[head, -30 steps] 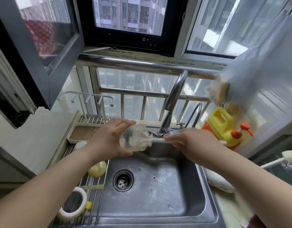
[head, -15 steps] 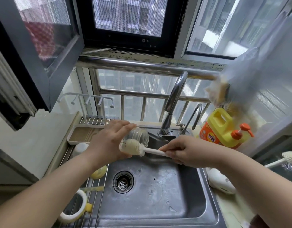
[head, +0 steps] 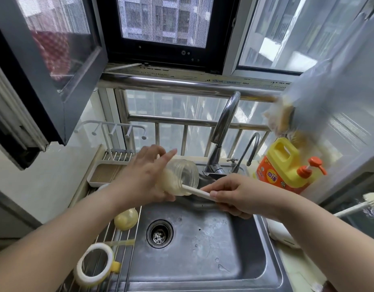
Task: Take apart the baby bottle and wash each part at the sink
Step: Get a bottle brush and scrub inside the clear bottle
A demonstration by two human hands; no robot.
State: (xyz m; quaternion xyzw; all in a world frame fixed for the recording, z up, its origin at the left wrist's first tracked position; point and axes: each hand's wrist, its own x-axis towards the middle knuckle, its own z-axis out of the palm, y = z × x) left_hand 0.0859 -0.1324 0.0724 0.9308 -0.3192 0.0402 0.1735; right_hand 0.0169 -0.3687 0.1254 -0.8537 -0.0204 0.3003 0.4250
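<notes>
Head view: the sponge brush (head: 171, 182) has slid back into the bottle body (head: 182, 175) after sitting at its mouth, so scrubbing carries on above the sink (head: 203, 249). Left hand (head: 144, 178) grips the clear ribbed bottle; right hand (head: 236, 194) pinches the white handle. Soft yellowish nipple (head: 126, 219) and collar ring (head: 95, 264) wait on the wire rack (head: 118, 239).

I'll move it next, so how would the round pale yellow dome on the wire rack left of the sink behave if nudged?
The pale yellow dome looks small and thin, so probably light. Its rounded shape suggests it could rock or roll, and the wire rack bars may let it slide toward the steel sink.
</notes>
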